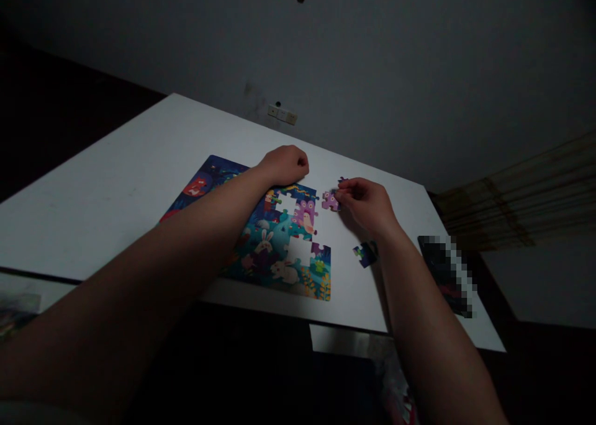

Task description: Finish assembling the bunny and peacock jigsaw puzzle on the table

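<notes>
A colourful jigsaw puzzle (261, 263) with animals lies on the white table, partly covered by my left forearm, with gaps in its upper middle and right side. My left hand (285, 164) rests curled in a loose fist at the puzzle's far edge; nothing shows in it. To the right of the puzzle, my right hand (367, 205) pinches a purple puzzle piece (331, 200) with eye shapes between thumb and fingers. Just behind those fingertips, a dark puzzle piece (343, 179) is partly hidden. Another dark blue and green piece (364, 255) lies beside my right wrist.
A dark flat object (442, 273), partly pixelated, lies near the right edge of the white table (116, 164). Beyond the far edge stands a wall with sockets (282, 114). A curtain (512, 195) hangs at the right. Under the tabletop are blurred items.
</notes>
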Motion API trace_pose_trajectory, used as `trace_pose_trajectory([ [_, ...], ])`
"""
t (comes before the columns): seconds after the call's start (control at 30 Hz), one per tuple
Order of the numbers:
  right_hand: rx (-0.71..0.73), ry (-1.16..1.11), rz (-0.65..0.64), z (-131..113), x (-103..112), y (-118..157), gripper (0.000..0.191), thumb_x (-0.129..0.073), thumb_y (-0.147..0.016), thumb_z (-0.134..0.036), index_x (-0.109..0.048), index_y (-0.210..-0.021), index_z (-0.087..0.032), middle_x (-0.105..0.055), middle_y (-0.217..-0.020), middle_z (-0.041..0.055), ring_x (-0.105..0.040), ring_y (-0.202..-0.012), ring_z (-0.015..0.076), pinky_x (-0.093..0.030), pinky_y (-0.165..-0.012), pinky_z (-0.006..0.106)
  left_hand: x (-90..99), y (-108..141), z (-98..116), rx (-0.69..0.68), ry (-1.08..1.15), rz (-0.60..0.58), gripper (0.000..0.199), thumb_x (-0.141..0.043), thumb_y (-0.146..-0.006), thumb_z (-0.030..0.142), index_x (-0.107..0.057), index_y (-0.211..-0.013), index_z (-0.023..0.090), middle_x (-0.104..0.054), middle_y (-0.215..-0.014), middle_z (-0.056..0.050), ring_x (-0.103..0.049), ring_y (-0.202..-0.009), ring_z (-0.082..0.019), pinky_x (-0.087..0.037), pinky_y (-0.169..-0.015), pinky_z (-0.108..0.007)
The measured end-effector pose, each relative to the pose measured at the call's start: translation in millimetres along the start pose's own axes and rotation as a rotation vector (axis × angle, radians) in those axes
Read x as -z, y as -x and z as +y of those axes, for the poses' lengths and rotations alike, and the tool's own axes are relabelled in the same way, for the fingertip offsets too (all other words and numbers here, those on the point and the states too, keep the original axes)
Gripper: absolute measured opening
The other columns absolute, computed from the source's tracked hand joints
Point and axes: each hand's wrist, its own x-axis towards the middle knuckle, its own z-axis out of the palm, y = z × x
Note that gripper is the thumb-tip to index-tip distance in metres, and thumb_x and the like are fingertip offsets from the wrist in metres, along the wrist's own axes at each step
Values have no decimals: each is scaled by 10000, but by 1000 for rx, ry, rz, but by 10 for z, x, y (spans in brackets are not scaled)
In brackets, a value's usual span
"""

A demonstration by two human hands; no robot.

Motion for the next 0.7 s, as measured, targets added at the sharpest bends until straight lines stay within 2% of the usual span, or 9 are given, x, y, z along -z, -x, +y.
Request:
trace_pose_trajectory([
  [0.17, 80, 126, -11, 39, -127, -7, 191, -828, -838, -361, -798, -977, -234, -840, -969, 93, -786, -902, 279, -640, -902, 473, 4, 6, 1, -5, 9, 6, 275, -725, -938, 283, -931, -1107, 215, -887, -1107, -123, -794, -1077, -301, -581, -961, -398],
  [0.4, 138, 228, -10, 32, -147, -8, 167, -810, -875, -367, -816, -993, -248, -865, -1020, 100, -797, -922, 296, -625, -933, 494, 9, 12, 11, 9, 1, 3, 293, -729, -921, 295, -938, -1115, 223, -892, -1120, -117, -797, -1097, -311, -587, -982, -394],
  [0.57, 82, 58, -55, -43, -125, 25, 251, -857, -819, -417, -799, -988, -240, -840, -986, 100, -783, -916, 286, -636, -892, 473, 6, 11, -4, -2, -7, 1, 294, -724, -929, 295, -935, -1119, 219, -887, -1113, -129, -799, -1098, -312, -585, -979, -402],
  [0.7, 68, -52, -207, -102, -45, 83, 340, -913, -785, -459, -789, -1010, -237, -820, -992, 91, -757, -897, 253, -640, -850, 437, 9, 21, -6, -3, -3, 0, 273, -724, -947, 288, -927, -1111, 206, -889, -1107, -130, -795, -1063, -299, -576, -946, -397],
])
